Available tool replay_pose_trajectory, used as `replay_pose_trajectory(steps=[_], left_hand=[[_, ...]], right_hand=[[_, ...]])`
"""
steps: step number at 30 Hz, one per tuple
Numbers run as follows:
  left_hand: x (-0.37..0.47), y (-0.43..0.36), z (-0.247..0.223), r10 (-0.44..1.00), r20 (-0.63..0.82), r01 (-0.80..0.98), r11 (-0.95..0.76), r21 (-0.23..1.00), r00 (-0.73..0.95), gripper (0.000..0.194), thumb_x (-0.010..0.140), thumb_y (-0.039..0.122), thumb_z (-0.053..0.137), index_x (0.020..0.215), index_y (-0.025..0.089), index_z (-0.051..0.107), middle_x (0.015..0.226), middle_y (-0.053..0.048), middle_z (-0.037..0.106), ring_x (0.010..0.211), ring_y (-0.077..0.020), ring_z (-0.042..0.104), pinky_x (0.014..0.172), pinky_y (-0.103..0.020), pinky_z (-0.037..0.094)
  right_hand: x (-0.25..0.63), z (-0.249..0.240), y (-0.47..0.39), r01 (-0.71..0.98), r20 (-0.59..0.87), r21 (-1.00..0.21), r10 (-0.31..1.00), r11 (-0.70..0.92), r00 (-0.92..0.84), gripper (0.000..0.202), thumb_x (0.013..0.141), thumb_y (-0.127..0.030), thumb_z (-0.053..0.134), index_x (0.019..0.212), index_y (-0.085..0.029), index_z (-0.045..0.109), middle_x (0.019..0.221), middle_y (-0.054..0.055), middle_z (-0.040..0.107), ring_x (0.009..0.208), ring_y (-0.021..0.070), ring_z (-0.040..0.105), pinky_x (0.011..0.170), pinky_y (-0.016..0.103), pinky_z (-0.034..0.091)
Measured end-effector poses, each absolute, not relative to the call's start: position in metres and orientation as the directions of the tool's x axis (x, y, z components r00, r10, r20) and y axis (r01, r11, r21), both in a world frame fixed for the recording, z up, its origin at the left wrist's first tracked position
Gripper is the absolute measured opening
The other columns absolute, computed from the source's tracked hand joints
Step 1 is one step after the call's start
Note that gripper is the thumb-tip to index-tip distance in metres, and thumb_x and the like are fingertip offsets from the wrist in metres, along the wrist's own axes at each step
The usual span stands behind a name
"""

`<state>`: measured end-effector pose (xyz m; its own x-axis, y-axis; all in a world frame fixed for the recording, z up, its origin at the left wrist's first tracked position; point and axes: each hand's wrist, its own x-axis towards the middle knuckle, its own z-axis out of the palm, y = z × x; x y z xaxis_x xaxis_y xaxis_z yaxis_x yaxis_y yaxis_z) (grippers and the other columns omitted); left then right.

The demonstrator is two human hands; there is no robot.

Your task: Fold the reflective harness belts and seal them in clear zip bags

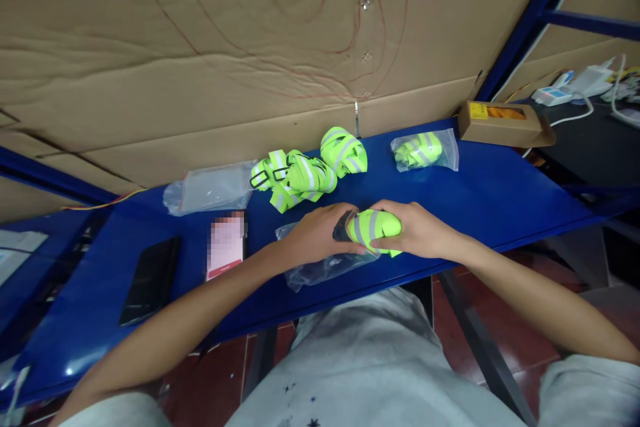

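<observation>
Both hands, left hand [314, 235] and right hand [416, 228], closed their grip on a rolled neon-yellow band [373, 227] with grey stripes, half hidden by fingers, over a crinkled clear bag [315, 271] on the blue surface [500, 193]. Phone [150, 279] screen was dark.

Your forearms are bare, no sleeves, watch or rings showing on the left hand [313, 235] or right hand [417, 230]. Below the blue table [500, 193] you wear light grey clothing with small dark specks.
</observation>
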<state>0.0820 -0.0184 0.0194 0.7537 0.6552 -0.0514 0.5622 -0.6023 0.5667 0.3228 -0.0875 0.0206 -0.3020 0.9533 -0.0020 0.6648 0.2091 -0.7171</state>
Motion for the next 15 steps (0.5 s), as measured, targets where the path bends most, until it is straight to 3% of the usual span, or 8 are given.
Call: replay_pose_trajectory(steps=[5,11,15], left_hand=[[0.090,-0.022,0.027,0.655,-0.040,0.562,-0.614,0.555,0.755,0.076,0.067,0.075,0.086,0.120,0.024,0.065,0.114,-0.003,0.074,0.101,-0.0287,0.070,0.081,-0.035,0.047],[0.081,-0.021,0.031,0.659,-0.094,0.569,-0.557,0.606,0.746,0.081,0.067,0.075,0.086,0.124,0.023,0.064,0.106,-0.004,0.073,0.092,-0.0270,0.068,0.075,-0.034,0.044],[0.079,-0.019,0.030,0.719,-0.069,0.495,-0.403,0.770,0.692,0.077,0.067,0.071,0.088,0.122,0.023,0.065,0.112,-0.004,0.073,0.101,-0.0278,0.068,0.083,-0.035,0.048]], right_hand=[[0.314,0.025,-0.091,0.711,0.010,-0.641,0.929,0.289,-0.369,0.037,0.079,-0.027,0.079,0.113,-0.019,0.067,0.093,0.001,0.074,0.077,0.0167,0.065,0.066,0.026,0.037],[0.329,0.017,-0.077,0.362,-0.065,-0.912,0.801,0.195,-0.595,0.071,0.085,-0.049,0.079,0.142,-0.019,0.049,0.117,0.005,0.068,0.094,0.0162,0.064,0.076,0.025,0.049],[0.327,0.008,-0.066,0.291,-0.009,-0.949,0.910,0.122,-0.414,0.051,0.085,-0.063,0.075,0.104,-0.017,0.062,0.087,0.000,0.062,0.076,0.0143,0.055,0.065,0.025,0.043]])
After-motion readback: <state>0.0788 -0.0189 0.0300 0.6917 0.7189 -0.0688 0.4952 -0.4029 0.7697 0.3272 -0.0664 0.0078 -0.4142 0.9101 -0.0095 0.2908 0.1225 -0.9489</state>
